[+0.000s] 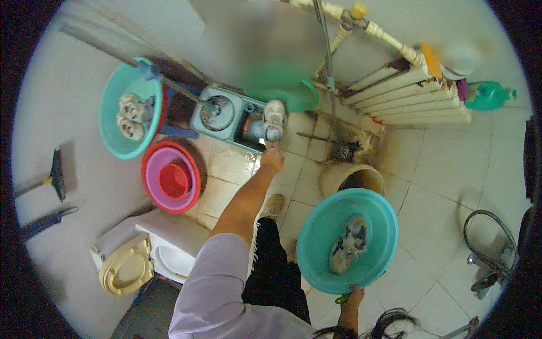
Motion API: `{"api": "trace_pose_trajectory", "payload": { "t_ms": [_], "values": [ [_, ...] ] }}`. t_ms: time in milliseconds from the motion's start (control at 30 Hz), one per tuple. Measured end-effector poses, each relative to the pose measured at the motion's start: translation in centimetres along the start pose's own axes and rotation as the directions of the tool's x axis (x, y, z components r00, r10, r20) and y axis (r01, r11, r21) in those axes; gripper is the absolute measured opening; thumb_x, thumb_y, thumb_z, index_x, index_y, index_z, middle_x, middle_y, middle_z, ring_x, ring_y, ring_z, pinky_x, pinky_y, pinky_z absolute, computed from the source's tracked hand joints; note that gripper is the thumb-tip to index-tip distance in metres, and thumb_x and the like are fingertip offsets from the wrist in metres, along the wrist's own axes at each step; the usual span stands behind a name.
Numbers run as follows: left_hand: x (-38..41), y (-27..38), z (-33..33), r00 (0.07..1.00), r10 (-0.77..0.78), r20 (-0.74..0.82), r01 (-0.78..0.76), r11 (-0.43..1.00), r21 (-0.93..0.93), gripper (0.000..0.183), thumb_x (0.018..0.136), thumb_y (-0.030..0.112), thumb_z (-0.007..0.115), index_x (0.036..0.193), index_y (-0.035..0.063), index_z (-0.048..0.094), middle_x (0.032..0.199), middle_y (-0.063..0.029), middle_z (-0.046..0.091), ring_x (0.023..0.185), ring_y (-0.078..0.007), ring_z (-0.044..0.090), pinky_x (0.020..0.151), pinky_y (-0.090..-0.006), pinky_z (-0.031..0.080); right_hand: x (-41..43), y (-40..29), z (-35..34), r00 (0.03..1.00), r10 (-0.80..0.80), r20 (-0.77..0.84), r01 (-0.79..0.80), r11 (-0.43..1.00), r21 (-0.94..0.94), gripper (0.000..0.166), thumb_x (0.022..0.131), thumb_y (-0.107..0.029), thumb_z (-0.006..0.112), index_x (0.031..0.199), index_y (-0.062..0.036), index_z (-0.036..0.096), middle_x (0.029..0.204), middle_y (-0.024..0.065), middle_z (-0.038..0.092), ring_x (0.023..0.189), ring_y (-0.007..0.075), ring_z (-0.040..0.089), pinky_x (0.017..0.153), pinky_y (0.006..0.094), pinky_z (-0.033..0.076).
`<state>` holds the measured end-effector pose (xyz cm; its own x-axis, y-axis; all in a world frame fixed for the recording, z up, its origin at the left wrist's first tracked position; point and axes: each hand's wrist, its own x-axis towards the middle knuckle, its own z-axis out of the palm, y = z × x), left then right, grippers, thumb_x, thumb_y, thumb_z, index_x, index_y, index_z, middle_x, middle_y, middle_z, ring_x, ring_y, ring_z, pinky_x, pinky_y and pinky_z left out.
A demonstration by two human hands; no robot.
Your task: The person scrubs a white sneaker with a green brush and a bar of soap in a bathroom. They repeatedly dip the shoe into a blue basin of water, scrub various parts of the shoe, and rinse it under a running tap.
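Observation:
My left hand (273, 159) reaches forward and grips one end of a white sneaker (274, 116). The sneaker is over the right end of a grey-blue spin mop bucket (228, 137). Close to my body, my right hand (355, 293) holds the near rim of a teal plastic basin (315, 254). Inside that basin lies worn white-and-grey footwear (349, 245); whether it is one shoe or two is unclear. A small green object (342, 299) shows beside my right fingers, mostly hidden.
A mop (182, 89) stands in the bucket's spin basket. At the left are a turquoise basin (108, 123) with several white shoes and stacked red and pink basins (146, 169). A toilet (175, 258), a beige pail (332, 182), a radiator (406, 101) and a hose (470, 216) surround me.

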<state>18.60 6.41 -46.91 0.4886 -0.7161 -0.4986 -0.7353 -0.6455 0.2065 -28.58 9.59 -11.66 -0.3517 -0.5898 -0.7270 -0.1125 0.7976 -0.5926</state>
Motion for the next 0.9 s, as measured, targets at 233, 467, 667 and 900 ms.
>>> {"api": "trace_pose_trajectory", "payload": {
  "t_ms": [233,467,667,900],
  "values": [
    [5.3,-6.6,4.1,0.989,-0.094,0.118,0.087,0.994,0.064,0.030,0.089,0.017,0.044,0.114,0.0067,0.058,0.114,-0.0124,0.060,0.104,-0.0268,0.060,0.085,-0.0385,0.050,0.6,2.0,2.9,0.996,0.075,-0.043,-0.073,0.997,0.034,0.043,0.074,-0.004,0.057,0.116,0.0001,0.049,0.097,0.0090,0.057,0.086,0.0242,0.055,0.075,0.0367,0.047],
    [-3.7,-10.0,-7.1,0.971,0.024,-0.239,-0.112,0.926,-0.361,0.023,0.083,0.011,0.057,0.104,0.0027,0.057,0.090,-0.0193,0.061,0.082,-0.0355,0.060,0.072,-0.0432,0.048,0.9,3.5,3.3,0.995,0.096,-0.036,-0.096,0.995,0.002,0.036,0.075,-0.009,0.059,0.110,0.0000,0.053,0.100,0.0077,0.059,0.088,0.0215,0.055,0.078,0.0356,0.045],
    [-21.9,-3.9,-23.9,0.961,0.148,-0.234,-0.234,0.887,-0.399,0.016,0.085,0.009,0.059,0.099,0.0011,0.058,0.088,-0.0178,0.060,0.081,-0.0353,0.060,0.071,-0.0426,0.048,0.5,1.5,3.2,0.998,0.049,0.038,-0.045,0.995,-0.093,0.035,0.075,-0.009,0.058,0.109,0.0005,0.053,0.101,0.0075,0.059,0.086,0.0202,0.055,0.077,0.0349,0.045],
    [-33.7,3.8,-34.3,0.739,0.636,-0.222,-0.670,0.727,-0.150,0.016,0.081,0.014,0.065,0.093,0.0035,0.060,0.092,-0.0133,0.062,0.086,-0.0332,0.060,0.073,-0.0407,0.051,3.3,0.3,3.2,0.967,-0.197,0.164,0.213,0.973,-0.088,0.036,0.073,-0.006,0.056,0.108,-0.0007,0.055,0.096,0.0087,0.060,0.084,0.0231,0.057,0.073,0.0353,0.046]
  ]
}}
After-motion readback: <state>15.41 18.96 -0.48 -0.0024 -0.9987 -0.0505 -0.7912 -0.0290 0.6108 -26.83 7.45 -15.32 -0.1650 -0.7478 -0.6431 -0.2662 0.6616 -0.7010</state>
